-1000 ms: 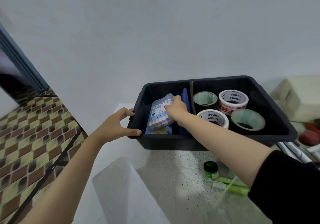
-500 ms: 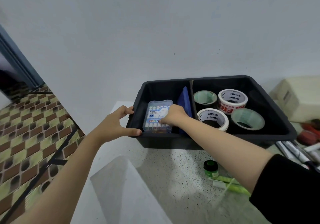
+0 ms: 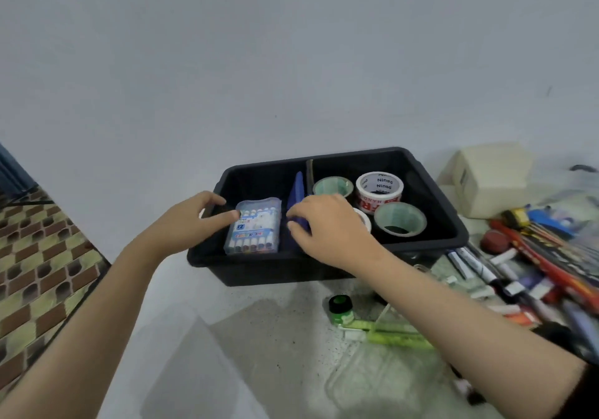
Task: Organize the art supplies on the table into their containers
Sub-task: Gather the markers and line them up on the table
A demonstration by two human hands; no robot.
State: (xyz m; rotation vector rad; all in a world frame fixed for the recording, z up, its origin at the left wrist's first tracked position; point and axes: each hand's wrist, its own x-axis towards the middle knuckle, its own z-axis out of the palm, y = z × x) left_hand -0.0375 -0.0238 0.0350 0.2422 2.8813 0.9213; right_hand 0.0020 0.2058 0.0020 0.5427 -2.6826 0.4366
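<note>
Roughly halfway done, it'd be guessed. The tape rolls (image 3: 379,188) were already parked in the right compartment of the black bin (image 3: 356,153), and the pen case (image 3: 254,229) was laid flat in the left one. A blue flat item (image 3: 297,188) was stood against the divider, its near end pinched by the right hand (image 3: 327,224). The left hand (image 3: 191,220) was set at the bin's left rim, thumb on the pen case; whether the rim was gripped couldn't be told. Still left out on the table (image 3: 259,337): the marker pile (image 3: 518,266), a green paint jar (image 3: 341,309) and a green ruler (image 3: 398,334).
</note>
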